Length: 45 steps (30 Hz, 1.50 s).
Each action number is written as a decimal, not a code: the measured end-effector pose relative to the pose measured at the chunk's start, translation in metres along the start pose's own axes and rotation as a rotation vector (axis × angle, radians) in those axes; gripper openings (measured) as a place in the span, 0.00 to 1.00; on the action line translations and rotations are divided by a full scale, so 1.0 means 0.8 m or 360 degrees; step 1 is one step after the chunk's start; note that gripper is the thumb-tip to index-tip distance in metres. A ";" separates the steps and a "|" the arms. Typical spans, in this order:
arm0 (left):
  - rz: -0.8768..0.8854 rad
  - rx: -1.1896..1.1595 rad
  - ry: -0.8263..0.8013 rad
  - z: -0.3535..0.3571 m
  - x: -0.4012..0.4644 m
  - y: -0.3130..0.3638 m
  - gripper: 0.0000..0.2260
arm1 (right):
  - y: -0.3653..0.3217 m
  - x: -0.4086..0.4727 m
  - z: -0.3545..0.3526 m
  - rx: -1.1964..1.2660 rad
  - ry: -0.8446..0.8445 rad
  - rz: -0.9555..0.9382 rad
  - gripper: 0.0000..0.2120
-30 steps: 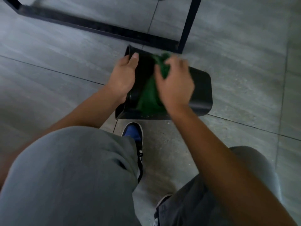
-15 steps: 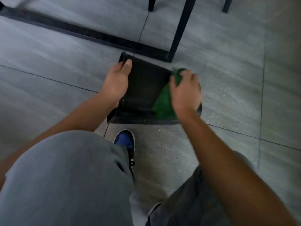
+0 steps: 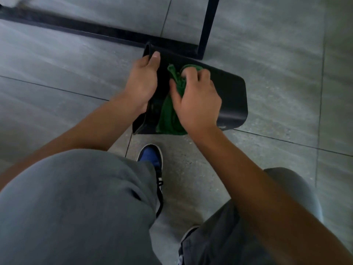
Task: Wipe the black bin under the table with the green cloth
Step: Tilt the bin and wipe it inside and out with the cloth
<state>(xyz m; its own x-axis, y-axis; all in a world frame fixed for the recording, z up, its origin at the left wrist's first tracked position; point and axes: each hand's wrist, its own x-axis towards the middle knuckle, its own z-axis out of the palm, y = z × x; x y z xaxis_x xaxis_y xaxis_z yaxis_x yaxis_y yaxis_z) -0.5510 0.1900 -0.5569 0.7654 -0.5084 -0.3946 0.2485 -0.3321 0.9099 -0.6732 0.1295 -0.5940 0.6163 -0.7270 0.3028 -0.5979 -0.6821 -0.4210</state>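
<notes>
Black plastic bin with rounded corners [image 3: 232,96]: lying on its side on the grey tiled floor [image 3: 57,73], open mouth at left, base at right, just near of the black metal table frame [image 3: 207,25]; far left corner touching or almost touching the frame's floor bar.

Left hand [image 3: 142,81]: closed over the rim at the bin's mouth, thumb on the outer wall, fingers curled inside out of sight. Same hold as half a second ago.

Right hand [image 3: 196,98]: fingers bent, clutching the bunched green cloth [image 3: 169,117] and pressing it on the bin's upturned side wall. Half a second ago at the base end, right; now shifted left to mid-wall, close to the left hand. A second ago in nearly the same mid-wall spot.

Green cloth: crumpled under the fingertips, one fold poking out at the far side, the rest trailing toward the near edge of the bin.

Also in view: grey trouser knees [image 3: 76,207] at near left and near right; blue and black shoe [image 3: 151,159] on the floor just near of the bin.
</notes>
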 end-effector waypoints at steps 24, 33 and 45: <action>0.0036 0.0477 -0.0926 -0.072 -0.075 -0.051 0.20 | 0.200 -0.004 -0.024 -0.0315 -0.0347 0.0842 0.22; 0.0197 0.0568 -0.0911 -0.054 -0.076 -0.039 0.21 | 0.050 0.016 -0.045 0.0390 -0.0267 -0.0225 0.21; 0.0183 0.0837 -0.0782 -0.077 -0.077 -0.044 0.07 | 0.209 0.015 -0.043 0.0048 -0.0320 0.1080 0.21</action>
<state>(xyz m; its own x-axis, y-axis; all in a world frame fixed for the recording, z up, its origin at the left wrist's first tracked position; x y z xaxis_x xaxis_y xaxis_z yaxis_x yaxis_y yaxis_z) -0.5704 0.2822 -0.5570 0.3839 -0.8200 -0.4245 -0.2299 -0.5302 0.8161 -0.7836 0.0042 -0.6312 0.1968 -0.9604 -0.1972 -0.8708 -0.0788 -0.4853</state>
